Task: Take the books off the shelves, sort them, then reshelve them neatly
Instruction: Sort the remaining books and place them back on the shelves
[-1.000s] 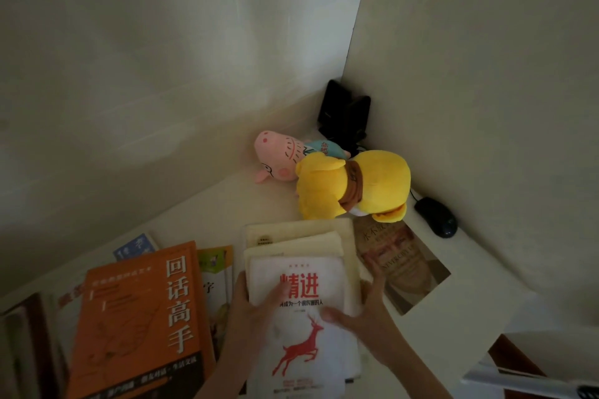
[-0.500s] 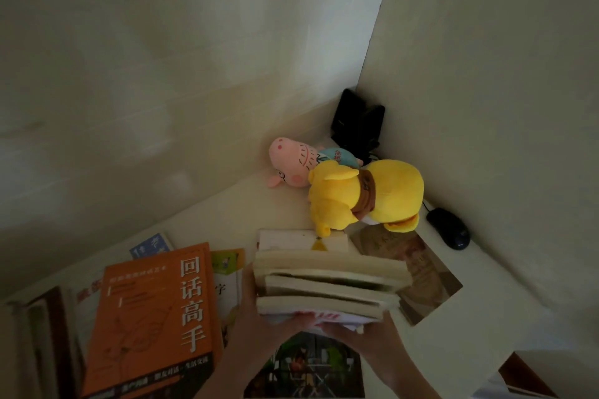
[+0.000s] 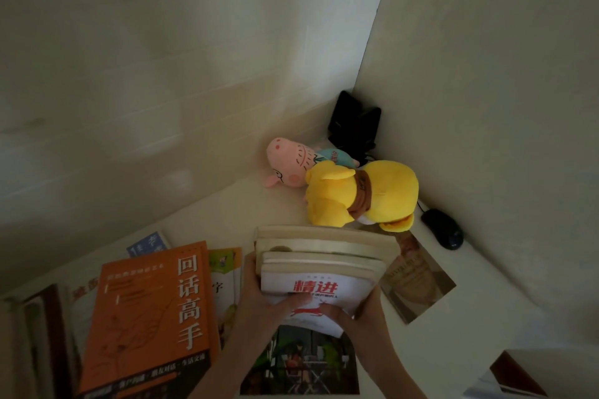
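Observation:
Both my hands hold a stack of several books [image 3: 321, 256] lifted off the white surface [image 3: 207, 220]. The top one is white with red characters and a red deer. My left hand [image 3: 262, 295] grips the stack's left edge, thumb on the cover. My right hand [image 3: 359, 317] grips its near right corner, thumb on the cover too. Under the stack lies a book with a dark photo cover [image 3: 301, 363]. An orange book [image 3: 149, 317] lies to the left on other books. A brown portrait book [image 3: 418, 282] lies to the right.
A yellow plush toy [image 3: 363, 197] and a pink pig plush [image 3: 291, 165] lie just behind the stack. A black mouse [image 3: 442, 228] sits by the right wall, a black device [image 3: 353, 123] in the corner. More books [image 3: 39, 334] crowd the far left.
The stack lay flat under my hands a second ago. I lifted and tipped it up, baring the photo-cover book beneath; now its white cover faces me again.

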Motion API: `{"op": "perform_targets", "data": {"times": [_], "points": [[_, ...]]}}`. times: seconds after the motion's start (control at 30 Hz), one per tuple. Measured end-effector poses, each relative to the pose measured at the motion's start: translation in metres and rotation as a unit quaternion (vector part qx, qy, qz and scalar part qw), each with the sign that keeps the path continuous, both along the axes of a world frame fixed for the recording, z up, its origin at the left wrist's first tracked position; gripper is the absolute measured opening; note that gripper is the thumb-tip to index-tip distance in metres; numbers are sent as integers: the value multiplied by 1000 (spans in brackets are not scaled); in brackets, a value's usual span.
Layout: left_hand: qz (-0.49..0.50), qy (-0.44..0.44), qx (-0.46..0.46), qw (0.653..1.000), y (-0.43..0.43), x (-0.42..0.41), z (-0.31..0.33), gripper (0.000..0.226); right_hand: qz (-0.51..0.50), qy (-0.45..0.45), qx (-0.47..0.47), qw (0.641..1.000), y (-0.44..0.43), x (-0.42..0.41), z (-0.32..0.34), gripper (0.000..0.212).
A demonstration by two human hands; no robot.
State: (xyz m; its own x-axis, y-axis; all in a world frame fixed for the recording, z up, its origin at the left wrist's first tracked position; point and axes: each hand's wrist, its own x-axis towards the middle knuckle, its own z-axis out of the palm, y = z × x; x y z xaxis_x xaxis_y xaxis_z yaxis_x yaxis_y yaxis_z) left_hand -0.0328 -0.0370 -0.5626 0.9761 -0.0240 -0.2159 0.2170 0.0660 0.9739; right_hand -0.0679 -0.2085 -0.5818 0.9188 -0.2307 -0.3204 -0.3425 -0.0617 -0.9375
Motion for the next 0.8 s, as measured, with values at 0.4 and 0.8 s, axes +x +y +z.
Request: {"op": "perform_targets", "data": {"times": [0.4,0.8], "points": [[25,109,107,988,12,15,0,69,111,131,28,985,-8,23,22,40],[-19,192,107,975,28,2,-24,46,151,235,0,960,6,22,9,46]]}}
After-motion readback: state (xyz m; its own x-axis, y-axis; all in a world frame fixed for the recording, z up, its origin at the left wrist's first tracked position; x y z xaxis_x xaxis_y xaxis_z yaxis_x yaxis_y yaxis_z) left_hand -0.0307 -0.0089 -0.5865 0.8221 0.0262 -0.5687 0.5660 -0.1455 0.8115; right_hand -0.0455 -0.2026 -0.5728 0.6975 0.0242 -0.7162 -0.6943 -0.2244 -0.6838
